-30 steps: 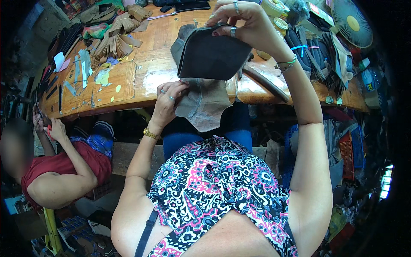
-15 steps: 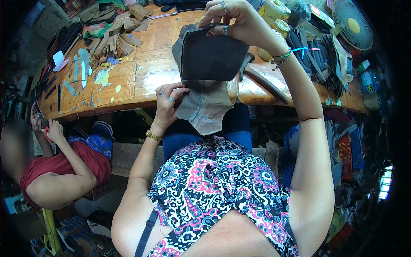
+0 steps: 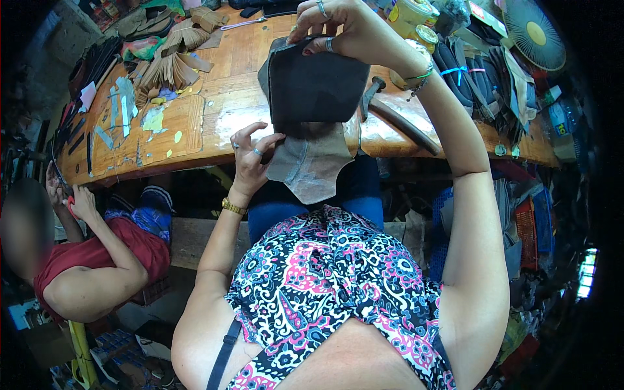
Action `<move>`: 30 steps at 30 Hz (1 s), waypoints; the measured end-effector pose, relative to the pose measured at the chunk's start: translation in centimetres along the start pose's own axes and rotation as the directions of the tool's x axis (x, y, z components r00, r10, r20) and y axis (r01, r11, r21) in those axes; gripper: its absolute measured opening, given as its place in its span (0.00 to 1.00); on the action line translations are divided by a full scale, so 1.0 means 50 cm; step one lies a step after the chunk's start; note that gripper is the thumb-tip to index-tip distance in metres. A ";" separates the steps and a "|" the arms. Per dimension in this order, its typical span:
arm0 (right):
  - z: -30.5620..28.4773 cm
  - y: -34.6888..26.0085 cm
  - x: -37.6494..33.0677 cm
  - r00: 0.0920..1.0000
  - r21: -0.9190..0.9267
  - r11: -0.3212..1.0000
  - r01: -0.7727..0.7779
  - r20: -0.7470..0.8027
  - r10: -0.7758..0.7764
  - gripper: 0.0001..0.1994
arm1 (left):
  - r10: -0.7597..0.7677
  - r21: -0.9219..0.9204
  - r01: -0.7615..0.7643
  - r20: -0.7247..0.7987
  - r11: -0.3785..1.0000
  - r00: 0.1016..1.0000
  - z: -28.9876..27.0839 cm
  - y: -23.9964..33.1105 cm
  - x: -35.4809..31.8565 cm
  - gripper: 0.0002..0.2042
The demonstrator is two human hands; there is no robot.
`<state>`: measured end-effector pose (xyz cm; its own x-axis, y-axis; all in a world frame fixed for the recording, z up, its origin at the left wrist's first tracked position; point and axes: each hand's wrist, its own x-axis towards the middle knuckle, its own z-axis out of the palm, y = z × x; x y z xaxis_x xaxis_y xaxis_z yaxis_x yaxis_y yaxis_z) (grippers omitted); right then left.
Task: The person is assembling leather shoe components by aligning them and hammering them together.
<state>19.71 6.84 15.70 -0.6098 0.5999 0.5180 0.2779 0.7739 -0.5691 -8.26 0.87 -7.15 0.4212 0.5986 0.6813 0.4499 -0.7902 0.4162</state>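
Note:
A dark, folded leather piece (image 3: 315,91) stands up from the near edge of the table, its black face toward me. My right hand (image 3: 341,32) pinches its top edge between thumb and fingers. From under it a brown-grey leather flap (image 3: 309,166) with a pointed end hangs over the edge above my lap, a pale smear along it. My left hand (image 3: 252,153) pinches the left side where dark piece and flap meet, one finger lifted. Just right of the leather lies a hammer (image 3: 403,123) with a dark handle.
Brown cut strips (image 3: 169,68) and scraps cover the table's left. Yellow-lidded jars (image 3: 419,23), bundled dark pieces (image 3: 455,71) and a round fan (image 3: 534,36) stand at right. A co-worker in a red top (image 3: 130,247) sits at left, holding red-handled scissors (image 3: 70,203).
My right hand and the top of the leather have shifted slightly left, uncovering more of the hammer head. One finger of my left hand has lifted off the leather.

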 end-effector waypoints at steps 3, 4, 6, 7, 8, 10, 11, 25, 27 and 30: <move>-0.004 0.001 0.007 1.000 -0.037 0.999 0.003 0.020 -0.002 0.12 | 0.010 0.003 -0.010 -0.008 1.000 1.000 -0.002 0.000 0.005 0.22; -0.004 0.002 0.009 1.000 -0.057 0.998 0.001 0.030 0.001 0.12 | 0.016 -0.008 -0.016 -0.003 1.000 1.000 -0.003 -0.003 0.006 0.22; -0.003 0.004 0.012 0.999 -0.041 0.999 -0.005 0.031 0.007 0.12 | 0.023 -0.019 -0.023 0.004 1.000 1.000 -0.004 -0.007 0.010 0.21; -0.002 0.005 0.014 0.999 -0.026 1.000 -0.012 0.033 0.013 0.12 | 0.041 -0.026 -0.040 0.015 0.999 0.999 -0.003 -0.009 0.012 0.21; -0.002 0.005 0.017 0.999 -0.027 1.000 -0.013 0.032 0.014 0.12 | 0.059 -0.034 -0.058 0.026 0.998 0.998 -0.003 -0.010 0.013 0.21; -0.003 0.004 0.023 0.998 -0.033 0.998 0.054 0.035 -0.052 0.12 | 0.052 -0.045 -0.050 0.042 0.998 0.998 -0.006 -0.012 0.013 0.21; -0.002 0.004 0.025 0.998 -0.034 0.998 0.052 0.034 -0.051 0.12 | 0.043 -0.054 -0.040 0.057 0.998 0.997 -0.007 -0.013 0.013 0.22; 0.010 -0.002 -0.013 0.985 0.098 0.982 -0.162 0.075 0.155 0.11 | -0.045 -0.265 0.040 -0.012 0.963 0.999 0.002 -0.009 0.017 0.33; 0.015 0.044 -0.046 0.995 -0.189 0.982 -0.026 0.089 0.044 0.16 | -0.026 -0.214 0.028 0.009 0.976 1.000 -0.012 0.003 0.040 0.35; 0.030 0.062 -0.066 1.000 -0.080 0.997 0.006 -0.022 -0.008 0.28 | -0.020 -0.166 0.048 0.166 0.985 0.986 -0.039 0.000 0.065 0.34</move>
<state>21.46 6.95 11.27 -0.5951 0.5983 0.5365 0.3329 0.7912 -0.5130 -8.42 2.56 -3.77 0.5366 0.6281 0.5636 0.3323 -0.7711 0.5430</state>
